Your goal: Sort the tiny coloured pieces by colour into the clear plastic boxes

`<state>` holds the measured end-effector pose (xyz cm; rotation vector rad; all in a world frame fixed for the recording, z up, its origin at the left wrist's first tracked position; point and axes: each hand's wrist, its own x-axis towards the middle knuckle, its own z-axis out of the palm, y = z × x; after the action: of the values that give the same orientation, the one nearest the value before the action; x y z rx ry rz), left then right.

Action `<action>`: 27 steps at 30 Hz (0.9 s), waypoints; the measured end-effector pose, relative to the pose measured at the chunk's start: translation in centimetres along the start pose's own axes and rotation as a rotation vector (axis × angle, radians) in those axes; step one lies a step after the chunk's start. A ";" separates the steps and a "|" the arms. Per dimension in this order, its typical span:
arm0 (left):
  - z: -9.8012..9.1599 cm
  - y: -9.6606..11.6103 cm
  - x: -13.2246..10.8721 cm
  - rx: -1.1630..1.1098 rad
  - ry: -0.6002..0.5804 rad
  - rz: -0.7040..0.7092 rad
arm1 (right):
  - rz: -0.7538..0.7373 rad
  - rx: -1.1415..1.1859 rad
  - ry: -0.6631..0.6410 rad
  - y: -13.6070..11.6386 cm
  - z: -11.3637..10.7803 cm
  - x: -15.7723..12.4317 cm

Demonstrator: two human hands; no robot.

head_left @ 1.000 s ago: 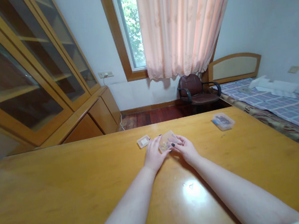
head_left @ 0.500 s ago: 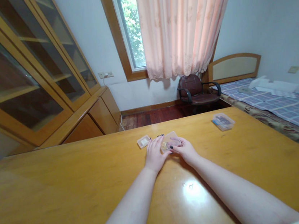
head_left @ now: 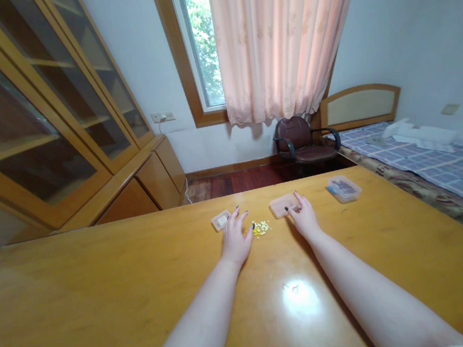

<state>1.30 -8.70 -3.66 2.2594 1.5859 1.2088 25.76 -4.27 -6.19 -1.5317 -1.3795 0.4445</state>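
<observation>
A small pile of white and yellow bits (head_left: pixel 260 228) lies loose on the wooden table (head_left: pixel 116 300). Just left of it, my left hand (head_left: pixel 236 239) rests low over the table with its fingers spread, holding nothing. Its fingertips are close to a small clear pinkish tray (head_left: pixel 219 221) with a white piece inside. To the right of the pile, my right hand (head_left: pixel 304 218) has thumb and fingers on the right end of a shallow pinkish plastic box (head_left: pixel 280 207), which looks empty and sits on the tabletop.
Another clear plastic box (head_left: pixel 344 189) with dark and blue contents stands at the table's far right. Beyond the table are an armchair (head_left: pixel 301 139), a bed (head_left: pixel 435 154) on the right and a glass-fronted cabinet (head_left: pixel 70 131) on the left.
The box that was tilted between both hands has moved right in my right hand and is set down. The pile of bits is uncovered, and my left hand has let go and spread.
</observation>
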 end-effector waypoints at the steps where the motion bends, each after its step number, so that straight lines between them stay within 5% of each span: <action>1: 0.0 0.0 0.0 0.000 0.001 -0.001 | 0.018 -0.114 0.013 -0.5 -0.2 -0.3; 5: -0.2 0.1 0.1 -0.010 -0.001 0.012 | -0.064 -0.377 -0.016 -2.5 -0.1 -1.9; 10: -0.1 0.5 0.1 -0.035 -0.136 0.067 | -0.253 -0.374 -0.242 -2.7 1.5 -3.0; 13: 0.4 0.4 -0.2 -0.006 -0.228 0.061 | -0.227 -0.387 -0.227 -2.4 1.0 -2.2; 20: 1.1 -0.1 -0.6 0.128 -0.386 -0.111 | 0.152 -0.669 0.394 0.9 -9.1 2.5; 23: 0.7 0.2 -0.5 0.203 -0.538 -0.094 | 0.323 -0.688 0.391 3.4 -11.8 3.5; 27: 0.2 0.5 -0.5 0.241 -0.649 -0.058 | 0.426 -0.702 0.251 5.3 -11.8 3.7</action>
<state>1.76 -9.25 -3.81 2.3652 1.5573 0.2140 39.02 -5.13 -4.08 -2.3829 -1.0506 -0.0048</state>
